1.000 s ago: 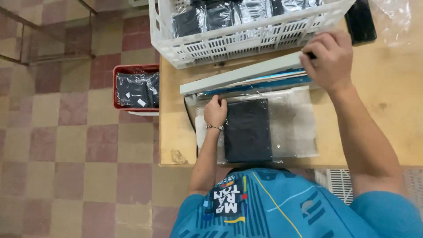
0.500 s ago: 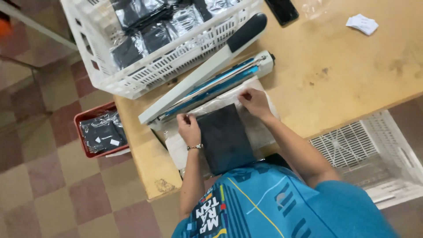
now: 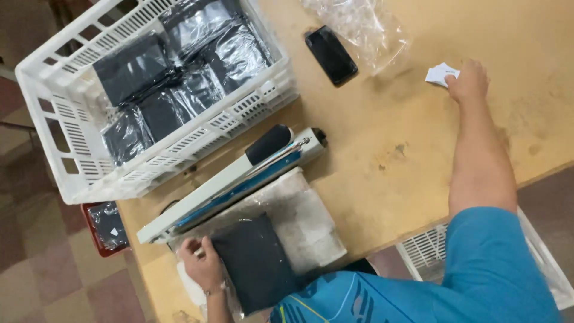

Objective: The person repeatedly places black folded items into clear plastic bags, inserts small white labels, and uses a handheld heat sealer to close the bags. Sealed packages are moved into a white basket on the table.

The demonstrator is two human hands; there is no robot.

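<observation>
Bench [image 3: 382,197], worn tan wood, one person standing at its near edge in a blue shirt.

Left hand [image 3: 202,266]: near left, fingers curled together and pressing flat on the left edge of a folded black garment [image 3: 257,263], which lies in a clear bag over a pale cloth pad [image 3: 305,218].

Right hand [image 3: 467,81]: stretched to the far right, fingertips closing on a small white paper slip [image 3: 441,73]. Whether it is already pinched or only touched cannot be told; the fingers cover that side of it.

Step in hand, as a judgement: bagging, with the slip being fetched for the garment. The next move would call for a clean pinch on thin paper lying flat, then carrying it back to the bag's open mouth while the left hand keeps the bag pinned.

Impulse heat sealer [image 3: 230,182]: long white bar with a black handle and blue strip, lying diagonally just beyond the garment, its arm down.

White slotted crate [image 3: 179,149]: far left, holding several flat dark garments sealed in glossy clear packets.

Red tray [image 3: 95,233]: on the floor at left, one more dark packet with a small white label.

Black phone [image 3: 330,55]: far centre, face up.

Loose clear bags [image 3: 359,24]: crumpled, just right of the phone.

Second white crate [image 3: 430,251]: below the bench edge, near right.
</observation>
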